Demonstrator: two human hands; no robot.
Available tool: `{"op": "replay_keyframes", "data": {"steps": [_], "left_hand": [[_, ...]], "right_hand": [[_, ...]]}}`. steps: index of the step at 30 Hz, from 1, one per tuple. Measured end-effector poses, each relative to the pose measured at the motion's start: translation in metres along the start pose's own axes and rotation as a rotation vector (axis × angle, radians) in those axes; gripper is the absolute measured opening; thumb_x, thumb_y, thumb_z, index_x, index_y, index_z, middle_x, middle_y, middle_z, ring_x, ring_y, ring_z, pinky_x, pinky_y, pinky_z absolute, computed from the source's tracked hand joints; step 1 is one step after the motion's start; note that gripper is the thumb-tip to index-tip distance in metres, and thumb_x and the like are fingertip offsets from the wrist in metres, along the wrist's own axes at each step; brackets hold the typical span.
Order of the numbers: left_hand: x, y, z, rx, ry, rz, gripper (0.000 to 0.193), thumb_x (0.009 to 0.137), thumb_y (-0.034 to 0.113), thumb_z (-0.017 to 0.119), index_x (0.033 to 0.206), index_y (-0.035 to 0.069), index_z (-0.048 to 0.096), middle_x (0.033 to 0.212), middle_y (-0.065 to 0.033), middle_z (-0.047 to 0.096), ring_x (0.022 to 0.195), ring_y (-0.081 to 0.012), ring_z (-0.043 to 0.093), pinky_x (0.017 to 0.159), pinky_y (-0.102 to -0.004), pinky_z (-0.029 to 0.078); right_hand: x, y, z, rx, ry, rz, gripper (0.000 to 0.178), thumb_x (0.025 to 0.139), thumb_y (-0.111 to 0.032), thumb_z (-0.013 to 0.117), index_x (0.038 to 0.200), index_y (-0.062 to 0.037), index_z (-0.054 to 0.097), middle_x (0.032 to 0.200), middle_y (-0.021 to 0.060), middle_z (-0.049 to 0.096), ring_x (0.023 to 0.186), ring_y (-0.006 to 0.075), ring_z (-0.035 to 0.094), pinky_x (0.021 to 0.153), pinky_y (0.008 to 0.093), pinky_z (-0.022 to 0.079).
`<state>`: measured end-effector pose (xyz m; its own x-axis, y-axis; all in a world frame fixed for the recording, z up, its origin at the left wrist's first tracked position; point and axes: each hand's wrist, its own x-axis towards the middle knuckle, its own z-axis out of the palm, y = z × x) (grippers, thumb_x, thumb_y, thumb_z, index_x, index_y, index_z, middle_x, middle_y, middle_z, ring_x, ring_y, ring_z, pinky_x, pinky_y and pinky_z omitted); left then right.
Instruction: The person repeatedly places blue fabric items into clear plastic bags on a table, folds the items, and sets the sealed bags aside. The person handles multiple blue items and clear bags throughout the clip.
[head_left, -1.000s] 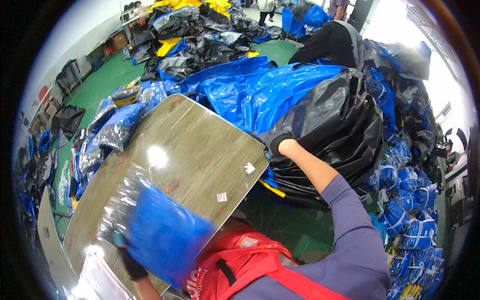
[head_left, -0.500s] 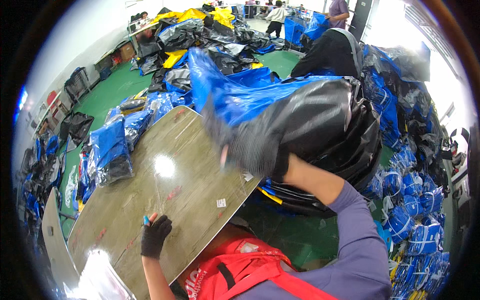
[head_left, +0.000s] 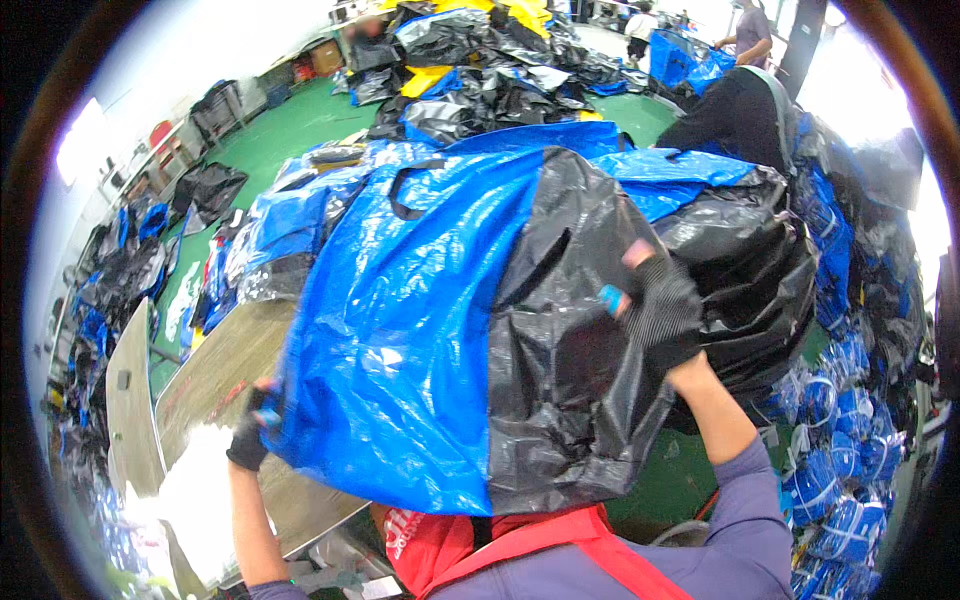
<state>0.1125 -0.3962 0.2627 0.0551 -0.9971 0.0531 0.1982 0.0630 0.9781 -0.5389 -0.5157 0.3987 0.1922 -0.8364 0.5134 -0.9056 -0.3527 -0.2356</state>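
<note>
A large blue and black woven-plastic bag (head_left: 400,330) with black strap handles is spread in front of me, covering much of the wood-patterned table (head_left: 215,350). At its lower left edge, my left hand (head_left: 250,432), in a dark fingerless glove, is closed on the blue side. My right hand (head_left: 662,308), gloved likewise, lies at the bag's black right edge. Its thumb, with blue tape around it, and another fingertip are stretched apart over the black side. The bag hides the table's middle and right end.
Behind the bag bulges a full black and blue sack (head_left: 750,260). Folded blue bags (head_left: 285,230) lie at the table's far end. Tied blue bundles (head_left: 850,455) are stacked at the right. A big heap of black, blue and yellow sheets (head_left: 480,80) fills the back, with a person (head_left: 752,35) standing beyond.
The blurred bag has swung from the right across the table toward me and now lies spread out. My left hand has moved from the bare tabletop to its left edge.
</note>
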Motion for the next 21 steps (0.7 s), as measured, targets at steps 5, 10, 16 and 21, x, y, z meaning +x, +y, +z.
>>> {"op": "replay_keyframes", "data": {"steps": [5,10,16,21], "left_hand": [[-0.071,0.049,0.012,0.686,-0.676,-0.762,0.068,0.076,0.028,0.077,0.133,0.004,0.05,0.126,-0.012,0.056,0.119,-0.0237,0.049,0.105,-0.038,0.036],[0.042,0.016,-0.004,0.795,-0.03,-0.614,0.066,0.087,0.051,0.055,0.133,0.005,0.048,0.112,-0.016,0.063,0.096,-0.0285,0.059,0.087,-0.0419,0.046],[0.151,-0.047,0.113,1.288,0.296,-0.007,0.055,0.076,0.043,0.063,0.106,-0.003,0.064,0.1,-0.027,0.065,0.092,-0.043,0.063,0.08,-0.0493,0.05],[0.014,0.015,0.085,1.418,0.704,0.367,0.038,0.089,0.031,0.058,0.114,0.002,0.06,0.083,-0.0213,0.065,0.075,-0.0374,0.062,0.066,-0.0466,0.049]], "right_hand": [[0.029,0.056,0.038,-0.485,-0.287,0.323,0.061,0.083,-0.041,0.064,0.13,-0.004,0.049,0.115,0.0223,0.058,0.104,0.0388,0.057,0.088,0.0466,0.048],[0.017,0.063,0.053,-0.477,-0.125,0.276,0.039,0.084,-0.022,0.061,0.121,-0.0121,0.061,0.117,0.0151,0.059,0.103,0.0352,0.058,0.088,0.0454,0.048],[-0.005,0.035,0.033,-0.445,0.328,0.113,0.03,0.084,-0.013,0.058,0.113,-0.0102,0.066,0.096,0.014,0.061,0.092,0.0346,0.056,0.084,0.0446,0.045],[0.024,0.023,0.065,-0.139,0.391,-0.053,0.03,0.082,-0.01,0.061,0.111,-0.0108,0.068,0.082,0.0149,0.06,0.083,0.0348,0.056,0.076,0.0434,0.045]]}}
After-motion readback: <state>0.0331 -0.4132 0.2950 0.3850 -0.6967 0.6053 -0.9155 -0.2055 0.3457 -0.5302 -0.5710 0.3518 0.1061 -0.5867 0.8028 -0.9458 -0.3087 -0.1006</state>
